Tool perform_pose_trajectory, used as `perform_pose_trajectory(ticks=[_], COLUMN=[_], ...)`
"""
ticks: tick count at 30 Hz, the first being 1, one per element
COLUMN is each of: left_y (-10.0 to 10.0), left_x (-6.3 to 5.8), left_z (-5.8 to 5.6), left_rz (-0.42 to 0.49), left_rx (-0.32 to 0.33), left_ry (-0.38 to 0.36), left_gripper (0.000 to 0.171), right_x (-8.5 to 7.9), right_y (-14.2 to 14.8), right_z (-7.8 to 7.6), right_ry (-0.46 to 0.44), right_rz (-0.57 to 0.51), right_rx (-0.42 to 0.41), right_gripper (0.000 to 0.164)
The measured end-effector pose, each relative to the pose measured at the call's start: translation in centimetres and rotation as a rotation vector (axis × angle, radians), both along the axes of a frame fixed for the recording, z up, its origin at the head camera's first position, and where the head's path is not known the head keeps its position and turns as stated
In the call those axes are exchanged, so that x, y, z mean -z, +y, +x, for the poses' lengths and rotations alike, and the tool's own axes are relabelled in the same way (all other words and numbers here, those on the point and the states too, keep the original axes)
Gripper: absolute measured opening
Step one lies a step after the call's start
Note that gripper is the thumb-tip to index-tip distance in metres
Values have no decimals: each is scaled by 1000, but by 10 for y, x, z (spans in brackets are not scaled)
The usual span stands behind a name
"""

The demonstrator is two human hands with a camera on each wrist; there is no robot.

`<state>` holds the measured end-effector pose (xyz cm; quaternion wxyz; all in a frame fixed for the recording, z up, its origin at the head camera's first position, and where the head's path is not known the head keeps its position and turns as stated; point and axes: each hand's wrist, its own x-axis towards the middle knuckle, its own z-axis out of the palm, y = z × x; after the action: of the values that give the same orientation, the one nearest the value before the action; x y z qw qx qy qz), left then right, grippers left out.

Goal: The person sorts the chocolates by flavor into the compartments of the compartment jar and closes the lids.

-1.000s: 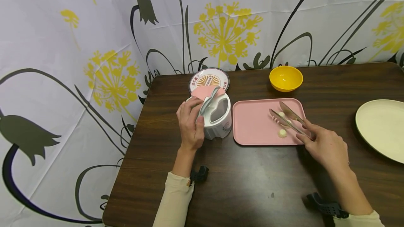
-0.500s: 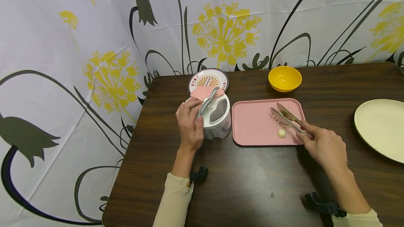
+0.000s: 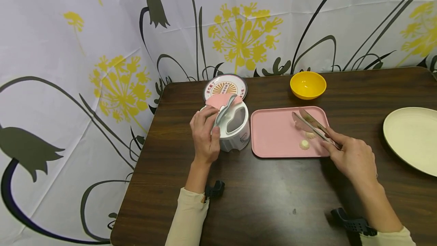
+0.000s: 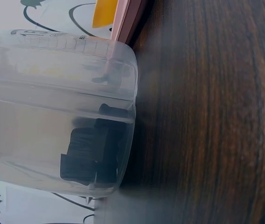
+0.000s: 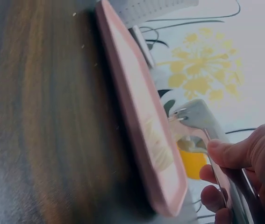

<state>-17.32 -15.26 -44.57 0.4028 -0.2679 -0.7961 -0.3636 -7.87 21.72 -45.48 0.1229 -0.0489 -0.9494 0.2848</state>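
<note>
My left hand grips the left side of a container with a white top, a pink flap and a grey handle-like piece. In the left wrist view, the container's wall is see-through with printed scale marks; dark shapes show inside or through it. Metal tongs are held in my right hand, tips pointing away over the pink tray. Small pale pieces like garlic cloves lie on the tray under and beside the tongs. Whether a piece sits between the tips, I cannot tell.
Behind the tray stands a yellow bowl. A printed plate lies behind the container. At the far right is a large cream plate. Everything rests on a dark wooden table, with a patterned cloth hanging behind it.
The tongs' tips have drawn nearer each other and shifted slightly away from me over the pale pieces. My left hand and the container have stayed in place.
</note>
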Motion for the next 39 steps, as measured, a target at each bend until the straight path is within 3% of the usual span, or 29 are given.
perform_pose_trajectory(ticks=[12,19,28,39], left_y=[-1,-1,0,0], left_x=[1,2,2,3], left_z=[0,0,0,-1], left_rz=[4,5,3,9], left_rx=[1,0,-3,0], left_ry=[-2,-5,-9,-7], left_gripper=[47,46,47,46], right_x=[-35,-57,-67,-60], right_y=[-28,-54,-87,-106], right_z=[0,-4,-11,-16], right_ry=[266,396,439,465], right_rz=[-85,-128,-144,-171], right_rx=[-113,-242,-397,-439], right_gripper=[49,49,50,53])
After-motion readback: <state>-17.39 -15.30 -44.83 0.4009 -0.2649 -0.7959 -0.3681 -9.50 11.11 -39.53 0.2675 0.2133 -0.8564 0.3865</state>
